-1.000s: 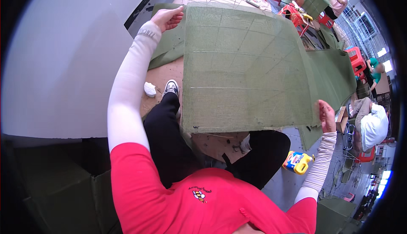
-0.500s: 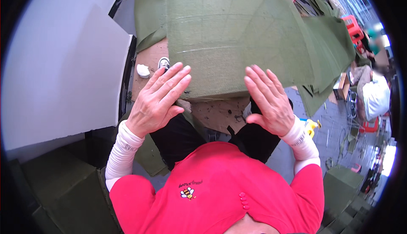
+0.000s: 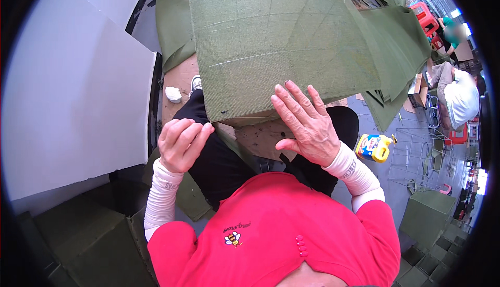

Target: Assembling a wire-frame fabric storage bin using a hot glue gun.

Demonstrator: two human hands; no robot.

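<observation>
A large green mesh sheet [image 3: 281,32] lies spread in front of me over a raised surface, its near edge toward my knees. My left hand [image 3: 179,144] is closed in a pinch beside the sheet's near left corner. Its thumb is hidden behind the curled fingers, and whatever they hold, if anything, does not show. My right hand [image 3: 307,125] is open, palm down, fingers stretched out and spread at the sheet's near edge. Nothing is gripped in it. A small dark bit [image 3: 224,112] sits on the mesh near the left corner.
A pale wall panel [image 3: 83,94] stands close on the left. Beside my left foot lies a white lump [image 3: 173,94]. On the right are a yellow-and-blue jug [image 3: 375,148], a wire rack [image 3: 414,159], a cardboard box [image 3: 417,90] and a bent-over person in white [image 3: 461,99].
My left hand has gone from open to closed and drawn back slightly toward me. My right hand has moved left and stays open. My right knee has swung outward, and the jug shows more fully.
</observation>
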